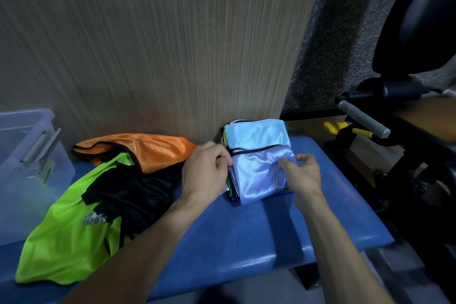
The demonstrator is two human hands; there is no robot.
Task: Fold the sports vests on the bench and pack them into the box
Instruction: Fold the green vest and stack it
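Both hands are working the pale blue vest (pixel 259 175) on the bench (pixel 246 229) — left hand (pixel 206 173) fingers pinching its left edge, right hand (pixel 304 175) fingers gripping its right side. Box (pixel 27 155) sitting far left of them.

Bare blue table (pixel 246 234) lies open in front of the folded vest stack (pixel 259 158). The wood-grain wall panel (pixel 160 44) closes off the back. Loose vests (pixel 103 192) crowd the left, with a clear plastic box (pixel 27 155) beyond; black gym equipment (pixel 394 131) blocks the right.
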